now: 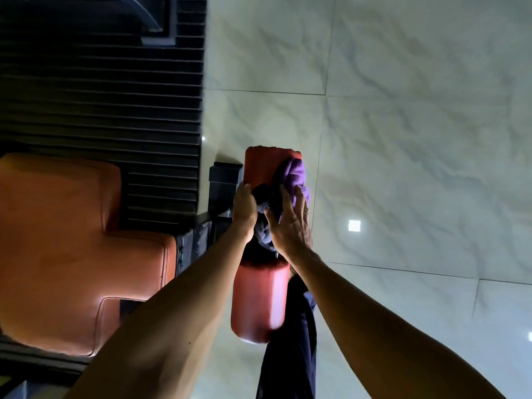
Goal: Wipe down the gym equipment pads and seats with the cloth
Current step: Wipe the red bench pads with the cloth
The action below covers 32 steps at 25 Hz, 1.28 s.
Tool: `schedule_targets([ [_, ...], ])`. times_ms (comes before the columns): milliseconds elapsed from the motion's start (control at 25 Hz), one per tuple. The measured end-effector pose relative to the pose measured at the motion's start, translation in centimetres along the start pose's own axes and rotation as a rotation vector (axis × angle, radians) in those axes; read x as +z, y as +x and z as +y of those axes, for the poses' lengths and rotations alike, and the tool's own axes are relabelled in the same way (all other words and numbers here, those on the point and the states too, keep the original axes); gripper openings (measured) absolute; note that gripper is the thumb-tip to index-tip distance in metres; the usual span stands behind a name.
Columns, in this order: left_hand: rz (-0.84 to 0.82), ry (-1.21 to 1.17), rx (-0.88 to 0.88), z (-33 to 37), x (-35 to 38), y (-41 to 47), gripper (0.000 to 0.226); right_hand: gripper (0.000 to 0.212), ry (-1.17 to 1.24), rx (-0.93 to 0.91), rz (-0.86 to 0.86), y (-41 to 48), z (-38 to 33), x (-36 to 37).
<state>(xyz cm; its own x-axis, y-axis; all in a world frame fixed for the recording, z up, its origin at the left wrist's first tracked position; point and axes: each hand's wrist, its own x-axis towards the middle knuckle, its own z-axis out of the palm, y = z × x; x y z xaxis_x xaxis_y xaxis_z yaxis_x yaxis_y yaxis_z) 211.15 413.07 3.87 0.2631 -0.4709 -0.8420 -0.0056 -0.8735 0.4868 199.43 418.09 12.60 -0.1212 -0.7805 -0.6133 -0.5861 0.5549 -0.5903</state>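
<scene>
Both hands at purple cloth [296, 172] on far roller pad [263, 162]; left hand [244, 207] curled, gripping purple cloth; right hand [290, 226] flat-fingered, pressing it.

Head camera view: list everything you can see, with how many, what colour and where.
upper roller pad: one, red-orange, centre, above the hands
lower roller pad: one, red-orange, centre, below the hands
purple cloth: one, purple, on the upper roller pad
seat pad: one, orange, left
metal frame: one, black, between seat pad and rollers
ribbed mat: one, black, upper left
tiled floor: pale, marbled, right
trouser leg: one, dark, bottom centre
left hand: grips the cloth's bunched end
right hand: straight fingers press on the cloth
</scene>
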Motion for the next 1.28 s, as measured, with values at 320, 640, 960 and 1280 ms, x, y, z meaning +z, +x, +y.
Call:
schedule_targets([
  [320, 0.087, 0.188, 0.044, 3.6, 0.9, -0.4, 0.095, 0.053, 0.192, 0.301, 0.123, 9.6, 0.3, -1.1],
  [640, 0.147, 0.428, 0.021, 4.9, 0.6, -0.7, 0.066, 0.064, 0.173, 0.183, 0.126, 0.3, 1.3, 2.5],
  [960, 0.382, 0.463, 0.166, 3.9, 3.6, -3.2, 0.057, 0.051, 0.263, 0.212, 0.12, 12.4, -0.3, -2.3],
  [1280, 0.5, 0.52, 0.209, 3.8, 4.1, -2.5, 0.061, 0.06, 0.365, 0.248, 0.082, 1.4, 1.9, 1.2],
])
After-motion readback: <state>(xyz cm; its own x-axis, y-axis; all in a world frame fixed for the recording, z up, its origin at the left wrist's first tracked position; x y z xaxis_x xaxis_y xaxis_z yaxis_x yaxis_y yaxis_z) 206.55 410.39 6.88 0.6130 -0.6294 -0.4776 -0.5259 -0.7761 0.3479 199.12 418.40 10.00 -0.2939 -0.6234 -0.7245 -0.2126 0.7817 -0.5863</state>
